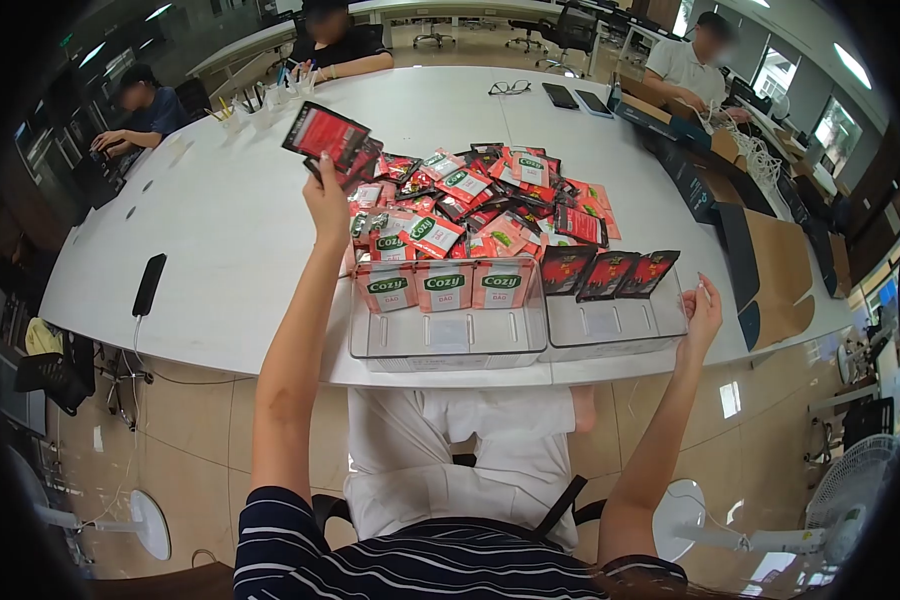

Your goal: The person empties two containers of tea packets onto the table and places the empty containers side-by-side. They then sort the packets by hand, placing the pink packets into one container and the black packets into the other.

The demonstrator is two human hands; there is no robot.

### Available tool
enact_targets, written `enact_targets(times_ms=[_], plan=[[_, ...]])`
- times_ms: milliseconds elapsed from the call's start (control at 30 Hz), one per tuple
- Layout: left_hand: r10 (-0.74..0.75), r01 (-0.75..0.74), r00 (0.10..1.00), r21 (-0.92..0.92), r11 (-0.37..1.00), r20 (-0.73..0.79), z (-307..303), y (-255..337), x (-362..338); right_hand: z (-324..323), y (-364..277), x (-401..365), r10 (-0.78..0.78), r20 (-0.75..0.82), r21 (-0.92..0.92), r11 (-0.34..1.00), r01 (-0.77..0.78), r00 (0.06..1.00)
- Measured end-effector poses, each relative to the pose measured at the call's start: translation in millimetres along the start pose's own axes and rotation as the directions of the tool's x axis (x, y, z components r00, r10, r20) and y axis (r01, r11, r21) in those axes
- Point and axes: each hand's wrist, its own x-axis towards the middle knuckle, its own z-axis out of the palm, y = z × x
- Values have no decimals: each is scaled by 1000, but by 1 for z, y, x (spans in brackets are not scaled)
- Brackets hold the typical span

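Observation:
My left hand (327,202), raised at the left of the pile, is closed on a black-and-red packet (322,133). Another dark red packet overlaps it just behind the fingers. My right hand (702,312) is at the right end wall of the right-hand clear bin (620,335), fingers apart and partly extended. Three black-and-red packets (610,274) stand in a row along that bin's far side. Beside it, the left clear bin (450,355) has three pink-and-white Cozy packets (444,287) upright at its far wall. Beyond both bins lies a heap of mixed packets (480,205).
Cardboard boxes (765,265) line the table's right edge, near white cables (755,150). A black phone (150,285) with a cable lies at left. Glasses (510,88), two phones (560,95) and cups of pens (228,118) sit farther back. Three people sit around the table.

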Motion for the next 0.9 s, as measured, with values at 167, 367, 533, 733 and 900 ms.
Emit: enact_targets(times_ms=[167,367,533,733,900], plan=[[-72,74,997,-270,960,17,-13,109,-39,-3,5,4,1,-4,42,999,-1,1000],[-131,139,989,-130,982,68,-67,160,-151,11,-39,-45,-560,-463,-275,828,489,687],[-194,238,910,-80,968,365,-50,191,-252,35,-77,-159,-639,-114,-69,769,635,761],[-280,160,612,230,960,740,-30,188,-298,61,-122,-241,-213,673,143,977,158,708],[-183,150,670,111,982,719,-18,180,-302,49,-106,-258,-87,654,51,996,70,751]])
